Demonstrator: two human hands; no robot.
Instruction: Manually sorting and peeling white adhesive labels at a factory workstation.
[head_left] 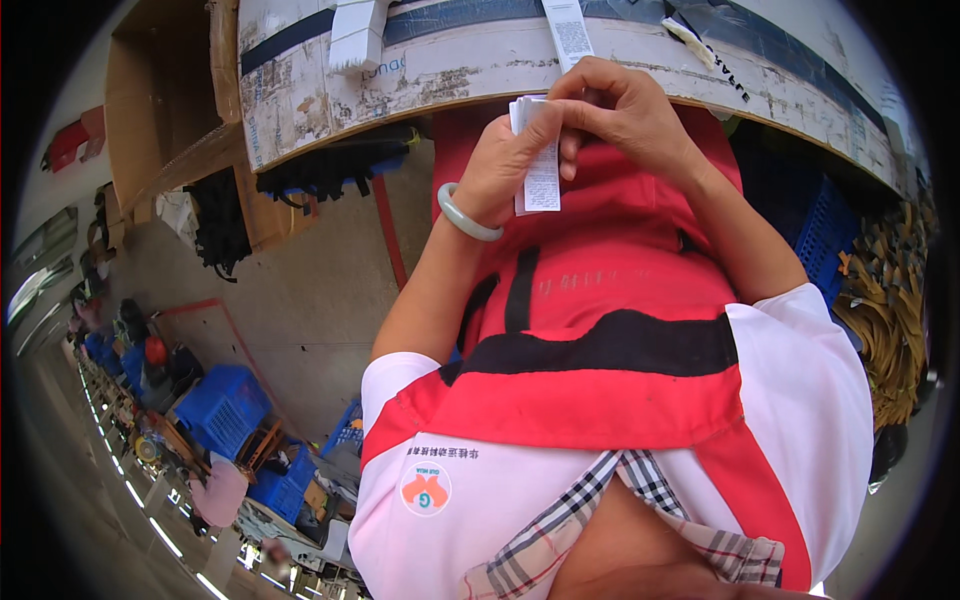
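A small bundle of narrow white printed labels [542, 185] hangs upright in front of the red apron. My left hand [490, 165] is closed around it, with the thumb across its front and a pale bangle at the wrist. Against the left thumb, near the bundle's upper end, the fingers of my right hand [630, 108] are bent together in a pinch; what lies between them is hidden. Just beyond the right knuckles, a long white printed strip [568, 35] lies on the worn tabletop [440, 88].
A stack of white slips [357, 38] sits at the table's left edge, and a crumpled pale scrap [690, 45] lies farther right. Cardboard boxes [155, 110] stand left. Under the table's right side is a blue crate [825, 235], beside heaped brown strips [890, 310].
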